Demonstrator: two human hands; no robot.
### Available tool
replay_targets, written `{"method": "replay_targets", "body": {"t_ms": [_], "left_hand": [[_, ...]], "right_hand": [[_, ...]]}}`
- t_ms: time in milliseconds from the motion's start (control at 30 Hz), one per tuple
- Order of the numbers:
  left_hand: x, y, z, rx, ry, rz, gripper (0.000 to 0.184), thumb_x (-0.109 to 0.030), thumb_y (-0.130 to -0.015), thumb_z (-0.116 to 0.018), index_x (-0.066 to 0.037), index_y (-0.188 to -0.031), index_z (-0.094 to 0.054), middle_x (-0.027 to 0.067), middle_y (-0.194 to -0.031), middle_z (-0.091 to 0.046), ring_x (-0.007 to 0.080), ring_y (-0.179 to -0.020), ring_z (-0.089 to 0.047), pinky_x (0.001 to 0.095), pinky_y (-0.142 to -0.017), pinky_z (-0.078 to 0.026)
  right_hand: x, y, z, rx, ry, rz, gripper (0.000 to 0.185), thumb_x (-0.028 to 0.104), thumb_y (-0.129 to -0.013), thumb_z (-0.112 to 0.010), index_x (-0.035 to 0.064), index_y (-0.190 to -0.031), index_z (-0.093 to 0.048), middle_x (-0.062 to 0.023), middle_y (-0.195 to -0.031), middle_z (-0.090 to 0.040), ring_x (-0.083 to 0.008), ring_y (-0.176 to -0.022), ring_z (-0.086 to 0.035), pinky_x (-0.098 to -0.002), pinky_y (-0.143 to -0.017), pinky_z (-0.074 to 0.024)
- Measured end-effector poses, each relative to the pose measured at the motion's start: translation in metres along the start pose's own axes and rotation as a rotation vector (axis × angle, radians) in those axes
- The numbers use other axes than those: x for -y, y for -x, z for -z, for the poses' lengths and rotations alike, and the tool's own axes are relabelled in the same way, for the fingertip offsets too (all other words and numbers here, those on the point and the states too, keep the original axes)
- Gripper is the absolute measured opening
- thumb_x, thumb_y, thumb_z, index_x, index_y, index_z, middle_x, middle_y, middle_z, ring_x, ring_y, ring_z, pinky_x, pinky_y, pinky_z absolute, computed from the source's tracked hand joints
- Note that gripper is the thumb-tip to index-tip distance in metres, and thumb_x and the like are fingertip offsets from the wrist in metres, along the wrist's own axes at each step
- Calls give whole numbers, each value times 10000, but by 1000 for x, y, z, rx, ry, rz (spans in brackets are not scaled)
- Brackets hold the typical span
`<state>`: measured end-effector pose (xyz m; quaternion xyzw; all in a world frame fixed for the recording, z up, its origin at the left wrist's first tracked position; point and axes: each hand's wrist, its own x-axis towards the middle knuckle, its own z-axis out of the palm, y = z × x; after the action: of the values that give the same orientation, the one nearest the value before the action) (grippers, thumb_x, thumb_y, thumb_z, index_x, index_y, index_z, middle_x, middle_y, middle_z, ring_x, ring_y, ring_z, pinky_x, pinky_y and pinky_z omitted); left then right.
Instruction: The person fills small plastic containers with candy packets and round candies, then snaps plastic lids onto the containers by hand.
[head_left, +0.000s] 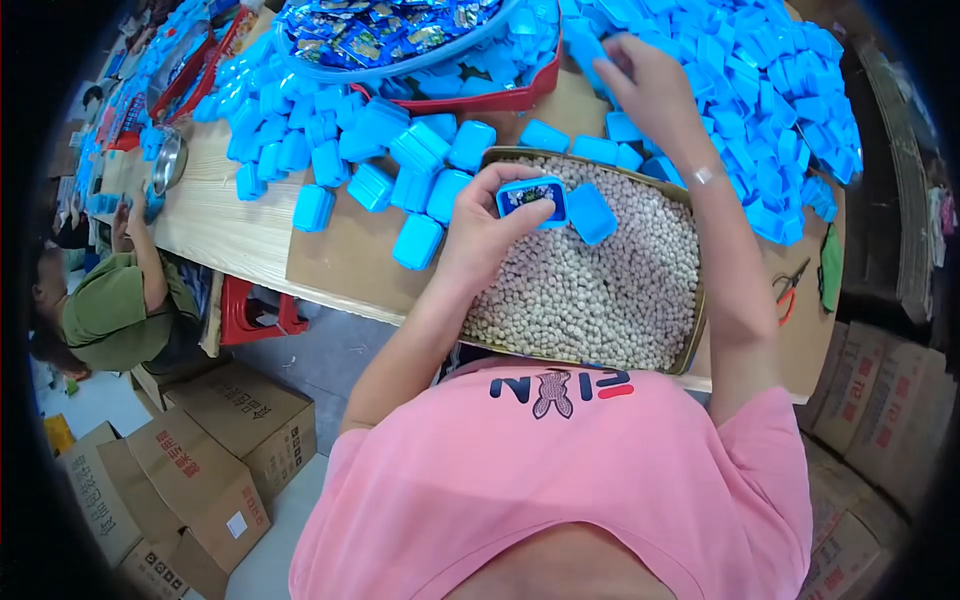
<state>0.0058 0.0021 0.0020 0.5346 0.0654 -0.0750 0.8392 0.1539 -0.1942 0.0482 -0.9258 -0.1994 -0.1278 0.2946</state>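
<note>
Over pale pellets [610,285], the bright blue box [563,204] gapes open

blu box [562,203], bge pellets [600,290], pnk tee [530,470]

Pale wooden table [235,240], red stool [238,312], grey floor [340,350]

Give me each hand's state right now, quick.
Left hand: closed, holding an open blue box.
Right hand: fingers at another box; whether gripping it cannot be told.
</note>
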Motion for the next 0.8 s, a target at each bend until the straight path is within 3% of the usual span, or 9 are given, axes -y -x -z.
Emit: {"method": "replay_targets", "body": {"t_ms": [67,133,333,500,667,800], "left_hand": [[0,-1,3,27,-62,3,342,17,-773,-683,-36,-1105,-618,75,-996,-663,108,-802,-595,222,-727,-516],[1,-1,4,47,-126,-1,360,30,-769,-677,-33,-1118,-617,75,-1007,-662,112,-829,-602,224,-746,-517],[-2,2,1,252,-31,27,444,74,-750,-673,-28,-1175,-597,80,-1054,-652,120,-884,-603,237,-791,-522],[-6,14,-3,285,-60,109,547,119,-715,-674,-38,-1229,-572,76,-1075,-638,127,-910,-598,231,-799,-513],[1,10,0,283,20,79,590,140,-710,-673,-43,-1258,-553,92,-1093,-625,135,-870,-613,202,-685,-520],[-8,6,-2,305,-52,115,617,144,-697,-683,-46,-1268,-549,80,-1067,-624,126,-857,-601,203,-693,-526]], "right_hand": [[11,47,25,240,-441,-156,196,110,-889,-619,3,-1050,-649,23,-803,-617,-56,-685,-503,-208,-587,-403],[17,89,26,362,-929,-308,190,109,-897,-620,-4,-1045,-654,28,-807,-616,-48,-687,-497,-183,-601,-398],[44,120,30,329,-976,-312,143,83,-902,-613,10,-1013,-668,21,-818,-617,-35,-708,-500,-163,-630,-400],[33,111,25,326,-771,-338,101,61,-895,-621,8,-965,-671,6,-840,-626,-30,-728,-507,-170,-638,-411],[42,113,22,290,-856,-361,64,41,-868,-646,7,-919,-665,6,-810,-604,-38,-691,-487,-180,-605,-399],[51,118,20,150,-789,-83,65,28,-834,-676,13,-895,-655,6,-785,-571,-57,-631,-454,-198,-563,-382]]}}
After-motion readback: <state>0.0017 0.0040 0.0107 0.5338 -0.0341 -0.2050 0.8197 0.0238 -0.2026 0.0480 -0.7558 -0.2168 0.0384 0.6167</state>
